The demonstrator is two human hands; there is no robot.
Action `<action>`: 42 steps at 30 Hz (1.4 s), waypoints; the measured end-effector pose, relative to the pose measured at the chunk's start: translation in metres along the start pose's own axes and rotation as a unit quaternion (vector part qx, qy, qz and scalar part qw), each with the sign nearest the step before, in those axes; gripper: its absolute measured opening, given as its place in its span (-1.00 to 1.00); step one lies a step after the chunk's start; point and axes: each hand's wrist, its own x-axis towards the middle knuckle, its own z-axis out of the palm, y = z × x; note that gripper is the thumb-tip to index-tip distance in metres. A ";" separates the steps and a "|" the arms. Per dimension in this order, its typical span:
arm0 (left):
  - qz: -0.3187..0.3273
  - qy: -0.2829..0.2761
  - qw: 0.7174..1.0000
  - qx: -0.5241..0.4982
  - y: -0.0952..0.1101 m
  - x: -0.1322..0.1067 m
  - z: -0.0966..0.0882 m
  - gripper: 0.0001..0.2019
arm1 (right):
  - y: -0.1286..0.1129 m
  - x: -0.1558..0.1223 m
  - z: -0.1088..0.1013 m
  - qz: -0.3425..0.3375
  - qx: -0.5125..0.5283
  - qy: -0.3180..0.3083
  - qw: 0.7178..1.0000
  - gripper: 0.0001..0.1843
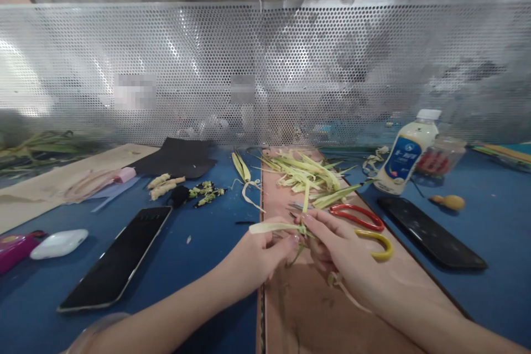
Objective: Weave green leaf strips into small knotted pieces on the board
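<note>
Between my two hands is a small knot of pale green leaf strips (303, 229), with one strip end reaching left and another standing up. My left hand (269, 251) pinches it from the left, thumb and fingers closed. From the other side my right hand (332, 238) grips the same strips, thumb and forefinger at the knot. A thin strip tail hangs below my right hand. Just beyond it lie scissors with a red handle loop (357, 217) and a yellow loop (384, 246); their blades are partly hidden. Behind my hands is a loose pile of leaf strips (311, 171).
A phone (120, 260) lies at left, another phone (431, 232) at right. A bottle (409, 152) stands at back right beside a clear tub (442, 155). Woven pieces (166, 185) and black sheet (174, 157) lie back left. A perforated metal panel (265, 72) closes the far edge.
</note>
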 end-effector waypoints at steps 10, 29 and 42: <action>0.039 0.121 0.991 0.045 -0.008 0.004 -0.004 -0.70 | -0.003 -0.002 -0.009 -0.135 -0.261 -0.030 0.955 -0.83; 0.019 0.102 0.994 -0.015 -0.006 -0.002 -0.002 -0.68 | -0.009 -0.005 -0.007 -0.110 -0.159 -0.035 0.980 -0.72; 0.013 -0.041 0.996 0.078 0.005 -0.006 -0.004 -0.70 | -0.005 0.005 -0.013 0.014 0.063 -0.004 0.998 -0.82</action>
